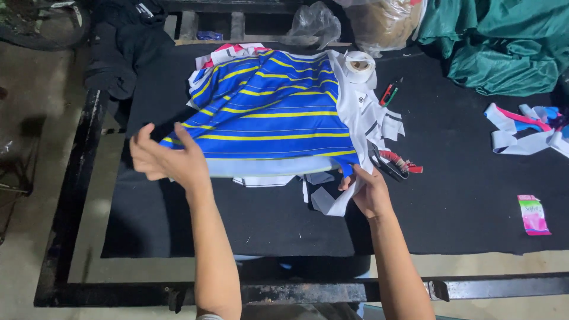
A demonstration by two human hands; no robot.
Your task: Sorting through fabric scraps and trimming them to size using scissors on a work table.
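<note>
A stack of blue fabric pieces with yellow stripes [272, 115] lies on a black cloth-covered table [462, 195]. My left hand [169, 159] pinches the stack's near left corner. At the near right corner, my right hand [366, 189] grips the fabric edge together with white cut pieces [367, 118] that lie beside and under the stack.
Black scissors [385, 164] lie just right of the stack, with a tape roll [360, 64] and pens [388, 95] behind. White and pink strips [524, 130] and a small pink packet [532, 214] sit at right. Green cloth [504, 41] and plastic bags [314, 24] are at the back.
</note>
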